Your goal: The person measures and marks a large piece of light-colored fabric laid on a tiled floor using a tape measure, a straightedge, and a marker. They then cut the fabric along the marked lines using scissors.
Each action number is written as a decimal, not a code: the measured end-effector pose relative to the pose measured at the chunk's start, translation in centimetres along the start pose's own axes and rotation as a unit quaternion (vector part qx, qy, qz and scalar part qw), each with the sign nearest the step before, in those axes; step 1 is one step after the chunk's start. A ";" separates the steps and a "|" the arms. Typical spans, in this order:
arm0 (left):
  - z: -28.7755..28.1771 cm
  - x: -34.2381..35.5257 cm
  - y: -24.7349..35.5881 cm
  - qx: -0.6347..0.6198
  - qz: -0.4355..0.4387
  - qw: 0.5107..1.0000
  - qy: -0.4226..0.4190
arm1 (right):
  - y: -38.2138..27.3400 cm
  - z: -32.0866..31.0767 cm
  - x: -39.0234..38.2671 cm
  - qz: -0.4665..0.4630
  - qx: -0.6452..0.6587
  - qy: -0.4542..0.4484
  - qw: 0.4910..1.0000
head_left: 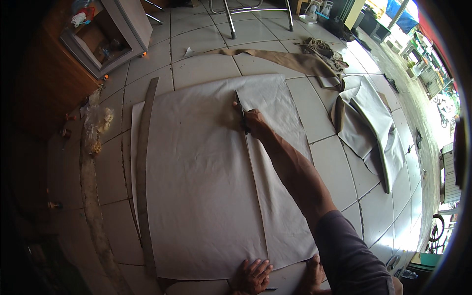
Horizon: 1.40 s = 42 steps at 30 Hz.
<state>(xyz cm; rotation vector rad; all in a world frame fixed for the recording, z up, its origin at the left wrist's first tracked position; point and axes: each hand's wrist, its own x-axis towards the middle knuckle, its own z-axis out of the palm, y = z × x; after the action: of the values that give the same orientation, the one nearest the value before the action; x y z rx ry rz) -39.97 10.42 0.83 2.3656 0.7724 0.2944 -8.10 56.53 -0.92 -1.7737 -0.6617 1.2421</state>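
A large pale grey sheet of vinyl-like material point(196, 172) lies spread on the tiled floor. A long straight cut runs up it from the near edge, splitting off a narrower strip point(282, 206) on the right. My right hand point(254, 120) grips dark scissors point(240, 104) at the far end of this cut, the blades pointing away from me. At the near edge, beside the bottom of the cut, my left hand point(254, 275) rests flat on the sheet with fingers apart. A pen point(271, 289) lies just right of it.
A long flat strip like a straightedge point(143, 162) runs along the sheet's left side. Folded grey material point(368, 128) and a brown strip point(280, 60) lie right and beyond. Plastic bags point(93, 130) sit left, a cabinet point(110, 37) far left, metal legs point(229, 19) ahead. My foot point(314, 270) touches the near edge.
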 end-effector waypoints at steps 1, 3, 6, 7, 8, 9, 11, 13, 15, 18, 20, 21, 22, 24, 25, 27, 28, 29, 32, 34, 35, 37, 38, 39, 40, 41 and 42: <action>0.0 0.0 0.0 -0.001 0.003 1.000 0.011 | -0.1 0.1 0.2 -0.014 0.019 -0.012 1.000; 0.0 0.1 0.1 -0.004 0.006 1.000 0.030 | -0.1 0.3 0.5 -0.010 0.025 0.001 1.000; -0.2 0.1 0.1 -0.018 -0.002 1.000 0.012 | -0.9 0.5 1.1 -0.045 0.100 -0.031 0.993; -0.3 0.1 0.0 -0.010 -0.003 1.000 0.008 | -1.1 0.5 1.3 -0.036 0.089 -0.032 0.995; -0.3 0.2 0.0 -0.003 -0.004 1.000 0.004 | -1.3 0.5 1.3 -0.034 0.078 -0.026 0.996; -0.3 0.3 0.0 0.003 -0.005 1.000 0.001 | -1.4 0.5 1.2 -0.021 0.058 -0.009 0.998; -0.3 0.5 -0.2 -0.014 0.019 1.000 0.017 | -1.6 0.5 1.0 -0.032 0.047 0.000 0.998; -0.4 0.5 -0.2 -0.013 0.026 0.999 0.030 | -1.7 0.6 0.8 -0.040 0.048 -0.002 0.998; -0.5 0.5 -0.1 0.001 0.019 0.999 0.040 | -1.9 0.5 0.8 -0.039 0.055 -0.014 0.998; -0.6 0.4 -0.1 -0.027 0.019 0.999 0.033 | -2.4 0.6 1.4 -0.041 0.060 -0.026 0.997; -0.6 0.3 -0.1 -0.029 0.006 0.999 0.014 | -2.5 0.7 1.9 -0.040 0.054 -0.022 0.997; -0.5 0.3 -0.1 -0.031 0.000 1.000 0.006 | -2.4 0.7 2.1 -0.039 0.048 -0.017 0.998; -0.5 0.4 -0.1 -0.032 -0.001 0.999 0.001 | -2.3 0.6 2.2 -0.048 0.048 -0.015 0.998; -0.4 0.4 -0.1 -0.031 -0.004 0.999 -0.007 | -2.0 0.6 2.4 -0.053 0.037 0.005 0.998; -0.4 0.4 -0.1 -0.026 -0.004 1.000 -0.005 | -2.0 0.7 2.5 -0.073 0.050 -0.010 0.996; -0.5 0.4 0.0 -0.017 -0.006 1.000 -0.003 | -2.1 0.7 2.7 -0.059 0.050 -0.009 0.997; -0.5 0.3 0.0 -0.017 -0.004 1.000 0.000 | -2.3 0.7 2.9 -0.078 0.061 -0.019 0.995; -0.6 0.3 0.0 -0.016 -0.002 1.000 0.004 | -2.4 0.7 3.1 -0.077 0.063 -0.018 0.995; -0.7 0.1 0.1 -0.021 -0.012 1.000 -0.005 | -2.6 0.6 3.9 -0.067 0.031 -0.012 0.997; -0.5 0.1 0.0 -0.026 -0.013 1.000 -0.005 | -2.5 0.5 4.5 -0.067 0.010 -0.008 0.998; -0.4 0.1 -0.1 -0.025 -0.009 1.000 -0.001 | -2.5 0.5 4.8 -0.070 0.009 -0.007 0.998; -0.1 0.0 -0.2 -0.022 -0.002 1.000 0.014 | -2.5 0.6 5.4 -0.072 0.016 -0.011 0.997; 0.1 -0.1 -0.3 -0.020 0.002 1.000 0.024 | -2.6 0.7 5.7 -0.072 0.023 -0.015 0.997; 0.2 -0.1 -0.4 -0.018 0.007 0.999 0.035 | -2.7 0.8 5.9 -0.062 0.024 -0.001 0.998; 0.3 -0.2 -0.4 -0.017 0.009 1.000 0.025 | -2.9 0.9 6.1 -0.070 0.031 -0.017 0.997; 0.3 -0.2 -0.4 -0.016 0.010 1.000 0.014 | -3.2 1.0 6.1 -0.068 0.033 -0.014 0.997; 0.4 -0.2 -0.5 -0.015 0.012 1.000 0.005 | -3.4 1.0 6.0 -0.066 0.030 0.002 0.997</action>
<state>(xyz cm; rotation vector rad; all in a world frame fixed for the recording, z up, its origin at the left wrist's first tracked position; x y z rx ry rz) -40.19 10.40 0.25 2.3490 0.7401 0.3262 -6.69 63.38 -1.02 -1.6553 -0.7207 1.1564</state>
